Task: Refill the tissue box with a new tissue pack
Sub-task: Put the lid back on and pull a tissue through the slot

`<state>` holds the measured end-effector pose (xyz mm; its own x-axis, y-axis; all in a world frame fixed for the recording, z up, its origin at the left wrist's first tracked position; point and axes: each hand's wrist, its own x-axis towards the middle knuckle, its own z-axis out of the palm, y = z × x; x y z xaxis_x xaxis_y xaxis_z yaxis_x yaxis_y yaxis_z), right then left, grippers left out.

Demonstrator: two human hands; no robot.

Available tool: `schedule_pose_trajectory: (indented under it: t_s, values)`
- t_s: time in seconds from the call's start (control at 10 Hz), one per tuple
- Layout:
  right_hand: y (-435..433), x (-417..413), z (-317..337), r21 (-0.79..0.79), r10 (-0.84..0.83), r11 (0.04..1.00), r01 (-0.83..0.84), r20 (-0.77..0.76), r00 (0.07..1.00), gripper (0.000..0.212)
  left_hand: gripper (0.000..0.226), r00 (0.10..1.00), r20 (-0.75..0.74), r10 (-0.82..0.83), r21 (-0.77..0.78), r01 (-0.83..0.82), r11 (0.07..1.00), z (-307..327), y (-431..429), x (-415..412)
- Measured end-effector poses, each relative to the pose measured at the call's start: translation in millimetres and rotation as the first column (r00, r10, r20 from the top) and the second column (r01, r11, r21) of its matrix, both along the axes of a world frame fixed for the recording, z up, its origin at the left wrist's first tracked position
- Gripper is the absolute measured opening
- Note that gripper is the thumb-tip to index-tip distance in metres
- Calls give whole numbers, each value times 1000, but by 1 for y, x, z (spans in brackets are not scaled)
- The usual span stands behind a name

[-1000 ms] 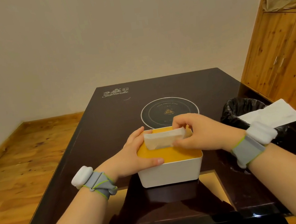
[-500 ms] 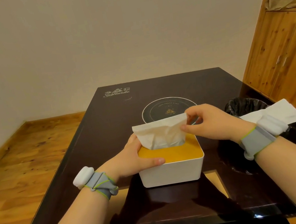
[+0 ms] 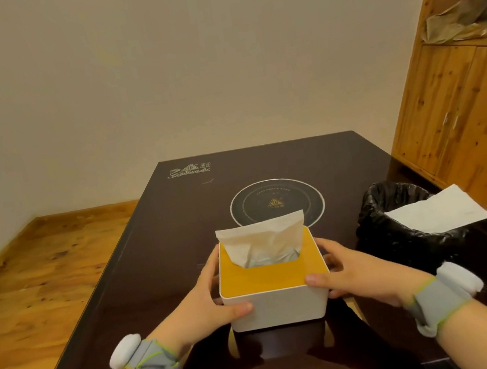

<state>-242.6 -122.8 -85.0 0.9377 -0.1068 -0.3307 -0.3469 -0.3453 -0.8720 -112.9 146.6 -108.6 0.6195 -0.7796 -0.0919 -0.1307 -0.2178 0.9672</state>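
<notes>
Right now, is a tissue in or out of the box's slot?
Out: a tissue stands up through the slot of the box's yellow lid.

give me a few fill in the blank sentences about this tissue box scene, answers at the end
1. A tissue sticks up through the slot in the box's ____ coloured lid.
2. The left hand and right hand grip opposite ____ of the tissue box.
3. A white sheet lies across the rim of the bin lined with a ____ bag.
4. The box stands on a dark ____.

Missing words: yellow; sides; black; table
</notes>
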Motion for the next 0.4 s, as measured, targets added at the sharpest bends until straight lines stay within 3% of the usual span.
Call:
schedule_pose_trajectory:
  t_s: [0.2, 0.3, 0.4]
  values:
    - [-3, 4, 14, -44, 32, 998, -33, -25, 999, 107, 116, 999, 15, 29, 28, -30, 999, 2, -8, 4]
    - [-8, 11, 35, -165, 90, 980, -108, -114, 989, 95, 116, 994, 97, -54, 174, 37, 984, 15, -9, 15]
    - [-14, 24, 73, -437, 174, 868, -235, -173, 969, 84, 128, 972, 132, -193, 405, 125, 906, 49, 1, 37]
